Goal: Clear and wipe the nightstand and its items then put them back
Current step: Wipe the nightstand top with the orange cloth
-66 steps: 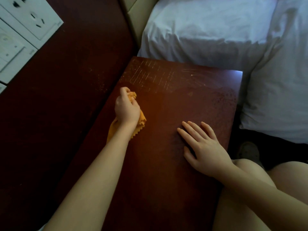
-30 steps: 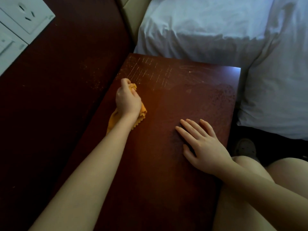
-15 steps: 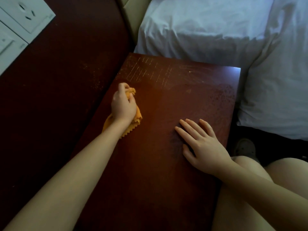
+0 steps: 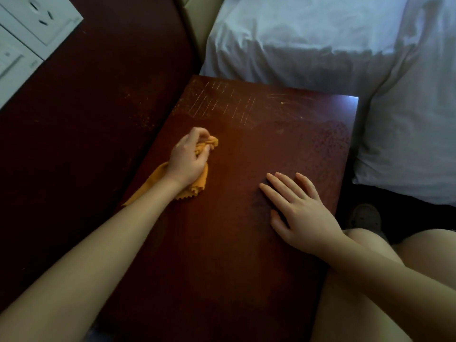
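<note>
While fingers (image 4: 198, 134) of the left hand (image 4: 188, 159) curl round the bunched cloth (image 4: 200, 180) near the left edge of the nightstand (image 4: 222, 255) and the right hand (image 4: 299, 209) lies flat with straight fingers, overlapping strokes should reach the speckled far corner (image 4: 330, 139).

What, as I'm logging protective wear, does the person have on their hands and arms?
Nothing visible. The left hand and right hand are bare: no gloves, rings, watch or bracelet. Both forearms are uncovered up to the frame's edge.
</note>
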